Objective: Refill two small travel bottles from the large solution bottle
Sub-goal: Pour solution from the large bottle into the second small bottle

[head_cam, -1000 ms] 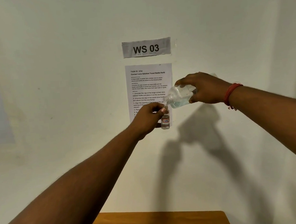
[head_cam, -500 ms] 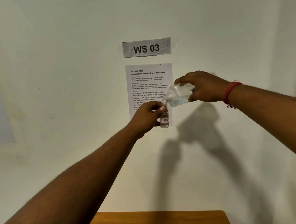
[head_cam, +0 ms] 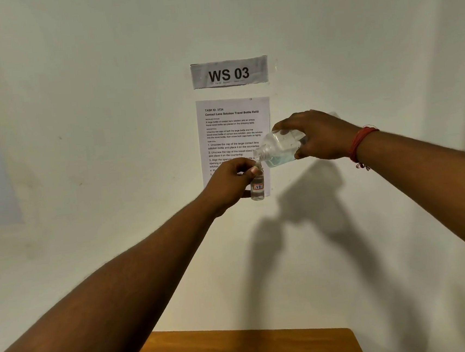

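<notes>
Both hands raised in front of the wall, above the desk [head_cam: 242,350]. Left hand [head_cam: 230,183] grips small bottle [head_cam: 257,187] upright near its neck; label reads 7B. Right hand [head_cam: 321,136] grips big bottle [head_cam: 279,148], tilted mouth-down to the left, mouth at the small bottle's opening. Clear liquid inside both. Red band [head_cam: 360,142] on right wrist. Task sheet [head_cam: 229,125] and WS 03 sign [head_cam: 229,73] behind.

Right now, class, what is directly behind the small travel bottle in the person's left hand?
Behind the small travel bottle hangs the printed task sheet on the white wall. Its lower steps cannot be read: the left hand and bottle cover them.
</notes>
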